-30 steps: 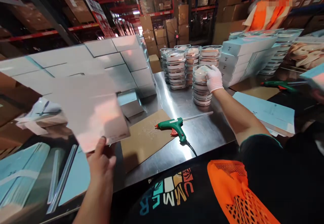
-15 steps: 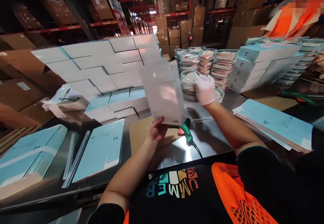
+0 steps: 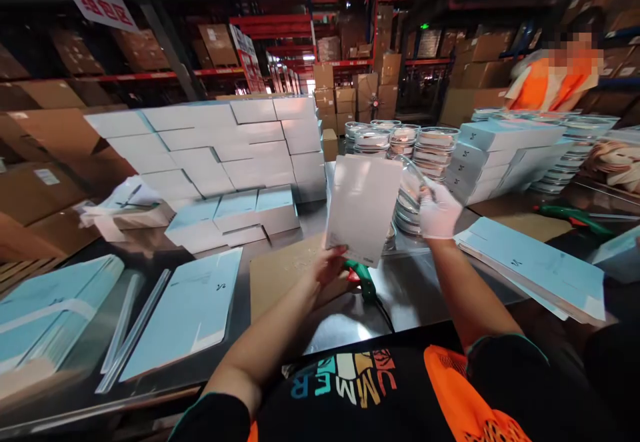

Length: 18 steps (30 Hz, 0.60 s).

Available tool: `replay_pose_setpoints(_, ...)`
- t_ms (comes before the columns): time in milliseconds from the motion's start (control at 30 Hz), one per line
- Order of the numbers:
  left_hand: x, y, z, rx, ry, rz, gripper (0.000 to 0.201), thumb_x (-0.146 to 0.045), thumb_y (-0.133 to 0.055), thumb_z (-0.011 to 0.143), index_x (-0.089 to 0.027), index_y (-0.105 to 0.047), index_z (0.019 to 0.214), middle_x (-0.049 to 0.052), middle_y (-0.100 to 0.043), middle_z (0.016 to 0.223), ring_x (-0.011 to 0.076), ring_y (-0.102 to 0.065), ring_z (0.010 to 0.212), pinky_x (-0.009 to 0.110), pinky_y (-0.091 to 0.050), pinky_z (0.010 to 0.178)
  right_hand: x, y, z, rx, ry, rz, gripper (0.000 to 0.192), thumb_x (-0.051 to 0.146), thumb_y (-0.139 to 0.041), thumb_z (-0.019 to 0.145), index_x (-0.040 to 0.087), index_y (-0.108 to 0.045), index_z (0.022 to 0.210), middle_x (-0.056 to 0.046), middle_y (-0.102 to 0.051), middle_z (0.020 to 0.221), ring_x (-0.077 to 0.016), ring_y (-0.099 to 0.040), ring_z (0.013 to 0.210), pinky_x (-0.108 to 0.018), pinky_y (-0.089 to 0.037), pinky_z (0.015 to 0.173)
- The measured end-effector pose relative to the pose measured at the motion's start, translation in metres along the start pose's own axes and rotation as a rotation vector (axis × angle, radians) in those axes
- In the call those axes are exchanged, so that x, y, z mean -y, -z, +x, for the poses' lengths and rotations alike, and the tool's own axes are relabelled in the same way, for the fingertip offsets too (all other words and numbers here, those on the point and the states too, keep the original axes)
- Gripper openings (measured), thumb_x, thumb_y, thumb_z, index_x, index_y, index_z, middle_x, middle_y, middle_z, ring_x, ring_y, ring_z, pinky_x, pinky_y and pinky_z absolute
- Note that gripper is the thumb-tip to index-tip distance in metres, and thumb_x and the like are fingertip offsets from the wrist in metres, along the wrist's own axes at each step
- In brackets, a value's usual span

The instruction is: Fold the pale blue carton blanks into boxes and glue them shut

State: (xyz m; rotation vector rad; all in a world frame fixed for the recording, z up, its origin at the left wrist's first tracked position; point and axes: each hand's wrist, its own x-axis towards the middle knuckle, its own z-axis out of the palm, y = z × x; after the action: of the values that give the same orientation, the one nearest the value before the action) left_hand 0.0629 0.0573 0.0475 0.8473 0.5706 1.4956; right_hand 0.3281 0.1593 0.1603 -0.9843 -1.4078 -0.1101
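Observation:
My bare left hand (image 3: 327, 267) grips the lower edge of a white cardboard box (image 3: 365, 212), fingers wrapped round its corner. The box stands up in front of me, one broad face towards me. My right hand (image 3: 440, 210), in a white glove, is closed on the rim of a clear round container (image 3: 411, 181). That container is tilted, just right of the box and above a short stack of similar round containers (image 3: 407, 219). Below the box, a green glue gun (image 3: 367, 285) lies on the metal table, partly hidden by the box and my left hand.
Stacked white boxes (image 3: 200, 142) form a wall at the back left. Taller container stacks (image 3: 436, 152) stand behind my right hand. Pale blue flat cartons (image 3: 187, 309) and clear glue sticks (image 3: 133, 332) lie left; more cartons (image 3: 535, 262) lie right. A person in an orange vest (image 3: 543, 85) is beyond.
My right hand has moved right and lifted a round container from its stack, tilting it. The white box has swung slightly right, turning its broad face towards me. The view has shifted slightly.

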Motion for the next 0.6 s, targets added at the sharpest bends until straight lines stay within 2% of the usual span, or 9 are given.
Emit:
replay_pose_setpoints(67,-0.018,0.018,-0.017,-0.113,-0.111,0.132,0.092,-0.027,-0.101,0.059,-0.028,-0.060,0.142,0.007,-0.079,0.126,0.0315,-0.076,0.114,0.042,-0.059,0.097,0.014,0.025,0.018,-0.106,-0.018,0.092,0.031,0.030,-0.065,0.097,0.014,-0.084,0.116,-0.013,-0.086,0.109,-0.0255,-0.079,0.101,-0.040,-0.062,0.098)
replay_pose_setpoints(133,-0.035,0.040,-0.036,-0.247,-0.206,0.285,0.099,-0.025,-0.103,0.055,-0.030,-0.054,0.142,0.005,-0.074,0.129,0.0270,-0.074,0.112,0.037,-0.059,0.094,0.032,0.052,0.031,-0.145,0.004,0.240,0.026,0.035,-0.074,0.094,0.015,-0.086,0.106,-0.011,-0.086,0.098,-0.0224,-0.076,0.089,-0.037,-0.061,0.088)
replay_pose_setpoints(200,-0.046,0.062,-0.056,-0.364,-0.264,0.437,0.101,-0.027,-0.104,0.052,-0.030,-0.053,0.139,0.004,-0.069,0.130,0.0243,-0.071,0.108,0.033,-0.058,0.089,0.054,0.074,0.038,-0.011,0.024,0.397,0.028,0.043,-0.085,0.091,0.016,-0.087,0.098,-0.010,-0.085,0.092,-0.0199,-0.073,0.080,-0.035,-0.059,0.080)
replay_pose_setpoints(267,-0.048,0.080,-0.080,-0.454,-0.276,0.551,0.100,-0.030,-0.104,0.051,-0.030,-0.053,0.138,0.006,-0.066,0.132,0.0235,-0.070,0.105,0.032,-0.058,0.085,0.077,0.085,0.039,0.261,0.003,0.516,0.038,0.055,-0.093,0.087,0.019,-0.088,0.097,-0.009,-0.085,0.092,-0.0194,-0.073,0.079,-0.034,-0.059,0.076)
replay_pose_setpoints(333,-0.041,0.091,-0.104,-0.510,-0.232,0.606,0.099,-0.034,-0.104,0.052,-0.029,-0.054,0.137,0.006,-0.066,0.131,0.0240,-0.069,0.104,0.033,-0.058,0.085,0.099,0.083,0.033,0.521,0.009,0.547,0.044,0.064,-0.090,0.089,0.020,-0.089,0.099,-0.009,-0.086,0.098,-0.0207,-0.076,0.086,-0.036,-0.060,0.081)
replay_pose_setpoints(367,-0.035,0.095,-0.116,-0.521,-0.200,0.614,0.097,-0.035,-0.103,0.053,-0.028,-0.055,0.136,0.006,-0.067,0.129,0.0245,-0.069,0.105,0.033,-0.057,0.087,0.108,0.078,0.028,0.611,0.043,0.534,0.044,0.064,-0.088,0.092,0.021,-0.089,0.100,-0.009,-0.086,0.101,-0.0218,-0.077,0.091,-0.038,-0.061,0.085)
replay_pose_setpoints(433,-0.023,0.099,-0.137,-0.527,-0.153,0.601,0.093,-0.037,-0.103,0.053,-0.027,-0.056,0.132,0.006,-0.068,0.125,0.0257,-0.069,0.110,0.035,-0.056,0.092,0.124,0.066,0.015,0.689,0.151,0.501,0.037,0.058,-0.083,0.098,0.021,-0.088,0.098,-0.009,-0.085,0.105,-0.0239,-0.078,0.099,-0.041,-0.061,0.093)
replay_pose_setpoints(500,-0.014,0.103,-0.151,-0.544,-0.156,0.570,0.090,-0.038,-0.104,0.053,-0.027,-0.055,0.129,0.006,-0.068,0.126,0.0264,-0.069,0.115,0.036,-0.055,0.099,0.134,0.057,0.004,0.653,0.213,0.517,0.027,0.049,-0.081,0.101,0.024,-0.088,0.100,-0.007,-0.085,0.105,-0.0248,-0.078,0.101,-0.043,-0.062,0.095)
replay_pose_setpoints(600,-0.010,0.110,-0.160,-0.586,-0.202,0.535,0.092,-0.041,-0.105,0.054,-0.027,-0.055,0.129,0.007,-0.067,0.126,0.0279,-0.069,0.119,0.039,-0.055,0.103,0.145,0.059,-0.003,0.480,0.230,0.637,0.010,0.032,-0.081,0.102,0.030,-0.089,0.108,-0.003,-0.085,0.103,-0.0232,-0.078,0.098,-0.041,-0.063,0.091)
